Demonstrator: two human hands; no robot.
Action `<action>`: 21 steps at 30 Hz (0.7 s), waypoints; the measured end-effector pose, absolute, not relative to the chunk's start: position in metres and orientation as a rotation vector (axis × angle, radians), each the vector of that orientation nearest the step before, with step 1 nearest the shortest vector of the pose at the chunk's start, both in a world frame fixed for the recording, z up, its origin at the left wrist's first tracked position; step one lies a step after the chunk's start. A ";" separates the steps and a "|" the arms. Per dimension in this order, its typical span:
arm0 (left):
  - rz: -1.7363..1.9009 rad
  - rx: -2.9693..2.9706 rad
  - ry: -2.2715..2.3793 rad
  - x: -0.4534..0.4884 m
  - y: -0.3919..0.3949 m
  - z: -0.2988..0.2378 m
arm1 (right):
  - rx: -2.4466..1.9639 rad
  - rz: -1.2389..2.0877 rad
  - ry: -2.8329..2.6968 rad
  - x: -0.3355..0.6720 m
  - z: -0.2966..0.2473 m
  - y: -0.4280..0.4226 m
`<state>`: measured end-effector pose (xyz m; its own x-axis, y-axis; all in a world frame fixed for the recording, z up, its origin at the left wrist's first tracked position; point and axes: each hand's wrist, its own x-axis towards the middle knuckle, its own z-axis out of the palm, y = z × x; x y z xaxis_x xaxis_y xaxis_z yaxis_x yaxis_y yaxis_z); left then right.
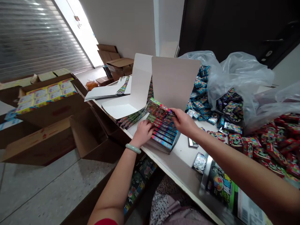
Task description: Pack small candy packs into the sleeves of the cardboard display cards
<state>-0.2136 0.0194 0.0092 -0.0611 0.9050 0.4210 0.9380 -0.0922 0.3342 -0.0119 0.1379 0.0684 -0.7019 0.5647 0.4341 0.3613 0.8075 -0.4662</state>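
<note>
An upright white card lid (175, 81) rises behind an open display box filled with rows of small colourful packets (162, 132). My left hand (143, 132) is at the box's left side, its fingers curled against the ends of the packets. At the far right corner, my right hand (184, 122) has its thumb and fingers closed on the packets' upper row; the fingertips are partly hidden. Loose silver-faced packets (200, 162) lie on the white table near my right forearm. A printed dark and green box (220, 184) is beneath that forearm.
Piles of blue packets (199, 89) and red packets (269, 150) lie at right beside clear plastic bags (243, 72). Another open white box (140, 81) and folded cards (105, 92) are at the back left. Cardboard cartons (91, 134) stand on the floor at left.
</note>
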 end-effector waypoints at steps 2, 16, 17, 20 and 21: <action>-0.842 -2.114 -2.081 -0.217 0.018 0.004 | -0.645 0.494 -2.450 -0.015 0.067 0.127; -0.703 -2.117 -2.113 -0.214 0.019 0.005 | -0.663 0.606 -2.309 -0.046 0.059 0.137; -0.694 -2.130 -2.105 -0.214 0.019 0.006 | -0.691 0.594 -2.325 -0.048 0.058 0.139; -0.681 -2.163 -2.081 -0.215 0.020 0.008 | -0.760 0.557 -2.408 -0.052 0.057 0.143; -0.685 -2.161 -2.077 -0.215 0.021 0.008 | -0.777 0.541 -2.452 -0.052 0.056 0.142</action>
